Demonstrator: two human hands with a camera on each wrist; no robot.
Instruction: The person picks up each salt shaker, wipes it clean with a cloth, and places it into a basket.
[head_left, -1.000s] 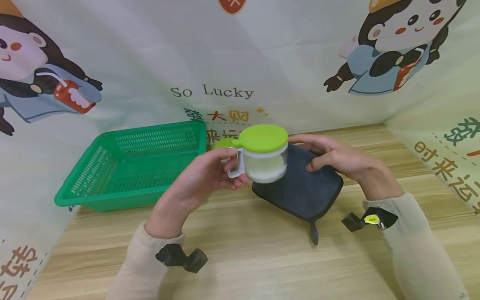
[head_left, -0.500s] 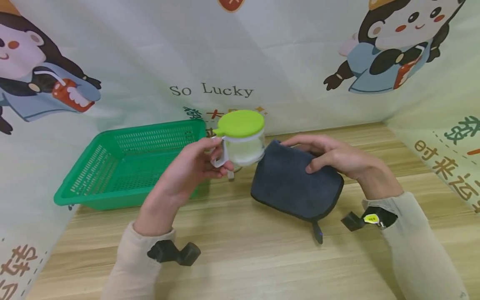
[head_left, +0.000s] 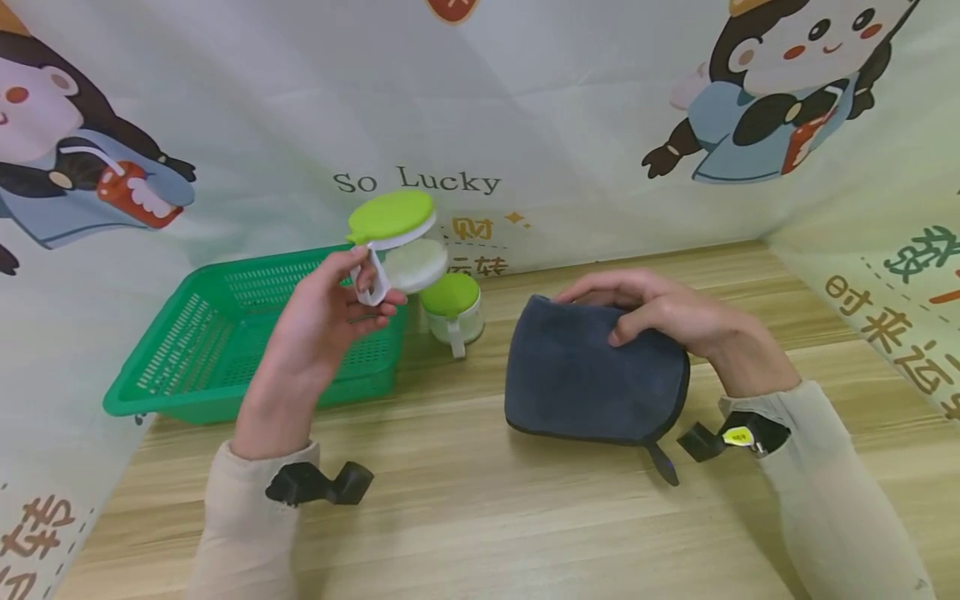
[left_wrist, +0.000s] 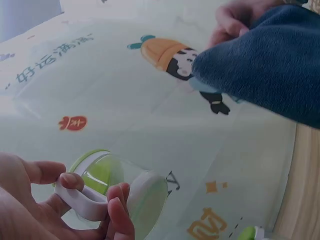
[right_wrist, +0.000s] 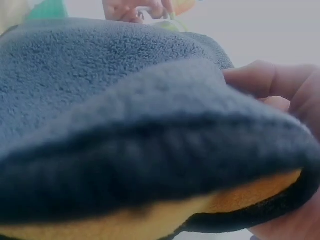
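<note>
My left hand (head_left: 300,342) holds a clear seasoning jar (head_left: 393,217) by its white handle (head_left: 373,287), raised in front of the backdrop. The jar has a bright green lid and is tilted; its lower end looks white, and I cannot tell whether that is contents. Thumb and fingers curl round the handle in the left wrist view. On the right, my right hand (head_left: 660,312) grips a folded dark grey cloth (head_left: 592,371) by its upper edge, thumb on top. A yellow-orange inner side of the cloth shows in the right wrist view.
A second green-lidded jar (head_left: 452,308) stands on the wooden table (head_left: 480,508), its handle facing me. Left of it sits a green perforated basket (head_left: 360,379), partly behind my left hand. A printed backdrop (head_left: 570,125) closes off the rear and sides.
My left hand has carried the jar away from the cloth, leftward and upward, tilting it. The second jar has come into view. The cloth has turned slightly in my right hand, which stays nearly still.
</note>
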